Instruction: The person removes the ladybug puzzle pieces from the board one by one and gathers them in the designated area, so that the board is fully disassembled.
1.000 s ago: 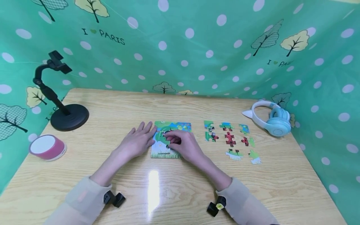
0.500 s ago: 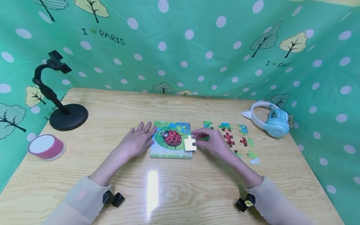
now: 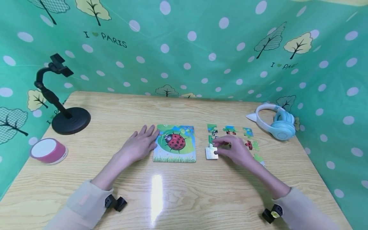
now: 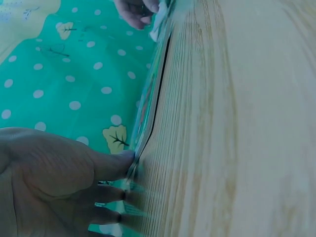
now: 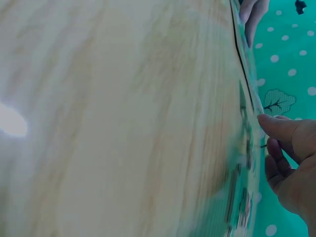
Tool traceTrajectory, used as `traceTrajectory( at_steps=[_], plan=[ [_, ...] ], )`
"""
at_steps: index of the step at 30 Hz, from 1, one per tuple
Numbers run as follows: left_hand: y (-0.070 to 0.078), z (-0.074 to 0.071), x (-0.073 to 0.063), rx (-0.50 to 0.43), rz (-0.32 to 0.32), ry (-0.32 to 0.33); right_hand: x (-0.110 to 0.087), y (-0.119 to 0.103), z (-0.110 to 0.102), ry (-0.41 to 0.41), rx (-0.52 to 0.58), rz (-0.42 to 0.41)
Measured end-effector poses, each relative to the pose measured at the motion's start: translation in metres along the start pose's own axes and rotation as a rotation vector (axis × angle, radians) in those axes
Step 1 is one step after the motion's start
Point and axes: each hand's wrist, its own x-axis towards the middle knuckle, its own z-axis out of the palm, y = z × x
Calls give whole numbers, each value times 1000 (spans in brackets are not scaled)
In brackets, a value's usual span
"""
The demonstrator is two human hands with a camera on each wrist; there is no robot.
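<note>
A square puzzle board (image 3: 174, 156) with a red ladybug picture lies mid-table. My left hand (image 3: 141, 143) rests flat along its left edge, fingers extended. In the left wrist view, the left hand (image 4: 64, 177) has its thumb and fingers at the board's edge. To the right of the board, my right hand (image 3: 234, 148) pinches a pale puzzle piece (image 3: 211, 153) between thumb and fingers, low over the table. Several loose puzzle pieces (image 3: 212, 128) lie around and behind that hand, which hides some of them. The right wrist view shows the right hand (image 5: 291, 153) with thumb and fingers close together.
Light blue cat-ear headphones (image 3: 283, 129) stand at the back right. A black phone stand (image 3: 70, 119) is at the back left, with a pink and white round speaker-like object (image 3: 49, 150) in front of it. A green polka-dot cloth (image 3: 184, 48) hangs behind the wooden table (image 3: 184, 198).
My right hand has moved right, from over the board to beside it, carrying the pale puzzle piece. The ladybug picture is uncovered now. My left hand has stayed in place.
</note>
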Motion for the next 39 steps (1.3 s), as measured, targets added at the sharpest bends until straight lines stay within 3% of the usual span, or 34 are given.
traceTrajectory(
  at_steps=[11, 27, 33, 39],
  plan=[
    [-4, 3, 2, 8, 4, 12, -6, 17, -4, -19, -45, 0],
    [-6, 6, 2, 6, -7, -6, -2, 21, -5, -78, -77, -14],
    [-6, 7, 4, 1, -7, -4, -1, 27, -15, -64, -40, 1],
    [-7, 9, 9, -2, 1, 4, 3, 35, -38, 49, -140, -1]
  ],
)
